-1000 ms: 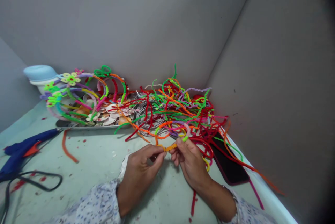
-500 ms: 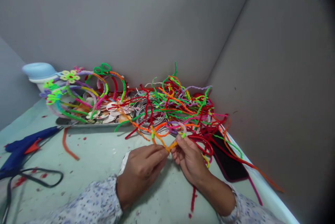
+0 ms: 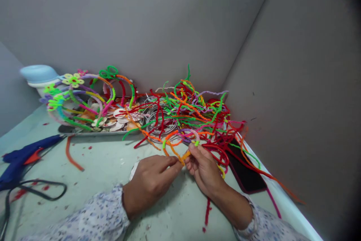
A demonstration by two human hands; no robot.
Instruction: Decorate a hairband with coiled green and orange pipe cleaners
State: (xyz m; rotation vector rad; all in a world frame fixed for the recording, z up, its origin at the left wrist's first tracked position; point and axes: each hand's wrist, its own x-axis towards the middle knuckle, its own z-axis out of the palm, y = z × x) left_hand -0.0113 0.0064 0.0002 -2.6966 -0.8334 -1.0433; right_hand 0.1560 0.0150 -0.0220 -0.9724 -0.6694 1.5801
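Two grey walls (image 3: 135, 19) fill the back and right of my view, and below them spreads the pale green tabletop (image 3: 96, 173), flecked with red bits. Up against the walls, what a riot: a tangled heap of pipe cleaners (image 3: 200, 114) in red, green, orange and purple. To its left sits the long metal tray (image 3: 98, 133), loaded with seashells (image 3: 120, 115), and over it stand fuzzy headbands (image 3: 113, 92) with flower and loop trims.

Here come my own hands, front and centre! My left hand (image 3: 153, 181), back upward, has its fingertips pinched on a yellow-orange stem (image 3: 176, 153). My right hand (image 3: 207, 173), just beside it, grips the multicoloured band (image 3: 195, 134) between thumb and fingers; the band arches beyond my fingertips, in front of the heap, while the stem runs up leftward from the pinch.

Far left lies a blue glue gun (image 3: 19, 169) with an orange trigger, its dark cable looping nearby. On the right, a dark phone (image 3: 249, 175) rests partly beneath stray stems. A blue-lidded tub (image 3: 41, 77) stands behind the headbands, silver wire coils (image 3: 150, 126) sit at the heap's left, and a short orange strip (image 3: 70, 156) curves in front of the tray.
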